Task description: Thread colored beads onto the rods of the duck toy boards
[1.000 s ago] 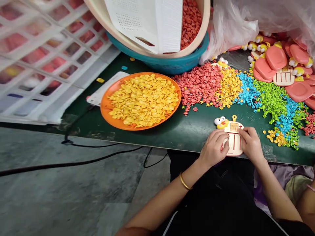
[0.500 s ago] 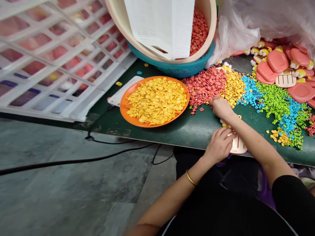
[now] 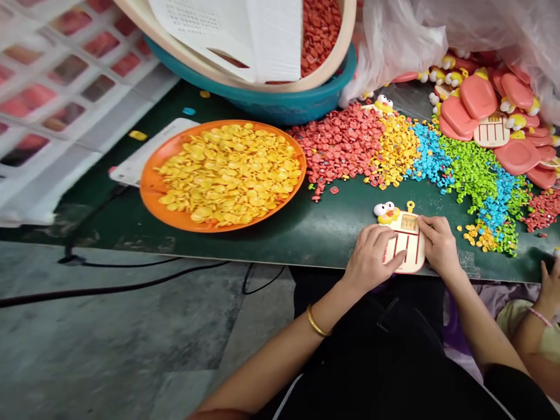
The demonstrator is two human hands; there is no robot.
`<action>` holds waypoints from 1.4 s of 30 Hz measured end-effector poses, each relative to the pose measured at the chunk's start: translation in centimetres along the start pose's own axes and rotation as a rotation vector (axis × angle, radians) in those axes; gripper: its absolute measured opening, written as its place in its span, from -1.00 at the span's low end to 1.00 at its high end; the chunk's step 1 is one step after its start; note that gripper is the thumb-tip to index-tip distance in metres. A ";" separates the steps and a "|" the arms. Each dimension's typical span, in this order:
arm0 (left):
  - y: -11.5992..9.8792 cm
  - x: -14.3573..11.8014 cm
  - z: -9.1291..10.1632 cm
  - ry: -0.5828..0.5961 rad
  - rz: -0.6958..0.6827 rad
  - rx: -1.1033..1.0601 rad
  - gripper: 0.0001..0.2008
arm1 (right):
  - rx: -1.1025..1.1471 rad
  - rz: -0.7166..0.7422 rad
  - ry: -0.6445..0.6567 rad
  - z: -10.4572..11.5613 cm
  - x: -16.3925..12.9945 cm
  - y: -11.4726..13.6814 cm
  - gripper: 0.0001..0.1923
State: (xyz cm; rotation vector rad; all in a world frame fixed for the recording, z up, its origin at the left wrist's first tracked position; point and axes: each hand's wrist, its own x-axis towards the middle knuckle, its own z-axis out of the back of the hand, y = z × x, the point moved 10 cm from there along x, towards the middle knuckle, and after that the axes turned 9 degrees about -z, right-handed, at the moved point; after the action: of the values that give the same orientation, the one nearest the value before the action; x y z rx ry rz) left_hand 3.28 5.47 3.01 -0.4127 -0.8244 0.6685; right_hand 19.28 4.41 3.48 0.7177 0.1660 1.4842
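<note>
A flat cream toy panel [image 3: 413, 248] with red slots, a small window and a yellow loop lies at the table's near edge. White bulging eyes and a yellow bill [image 3: 387, 214] stick out at its upper left. My left hand [image 3: 370, 256] grips the panel's left side, its thumb across the front. At the upper right edge is my right hand [image 3: 441, 246], fingers closed together against the panel; any small piece in them is hidden. Beyond lie heaps of small red pieces [image 3: 345, 140], yellow pieces [image 3: 397, 150], blue pieces [image 3: 427, 153] and green pieces [image 3: 470, 175].
An orange plate [image 3: 149, 197] of yellow discs sits left on the green table [image 3: 262, 248]. Behind it are a teal basin [image 3: 280, 108] and white crates [image 3: 83, 125]. Pink toy parts [image 3: 479, 96] pile at back right. Another person's hand [image 3: 551, 286] shows at the right edge.
My right hand has come back from the red heap to the panel's upper right edge. My left hand still holds the panel. The view has shifted, and another person's arm now shows at right.
</note>
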 end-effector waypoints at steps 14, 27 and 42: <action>0.5 -0.3 -0.6 -0.005 0.049 0.009 -0.64 | -0.066 -0.089 0.017 0.1 1.7 0.0 -0.69; 0.9 0.0 -0.6 0.043 0.061 0.035 -0.58 | 0.120 -0.212 0.009 -3.6 9.2 0.8 -0.84; -0.8 0.4 -0.4 0.069 -0.083 0.045 -0.53 | 0.315 -0.406 0.037 0.0 2.3 -3.2 -0.83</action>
State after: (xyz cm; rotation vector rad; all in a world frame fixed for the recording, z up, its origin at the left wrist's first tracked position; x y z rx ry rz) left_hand 4.09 5.10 3.42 -0.3570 -0.7560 0.5913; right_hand 22.27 6.85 2.52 0.8511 0.5509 1.0925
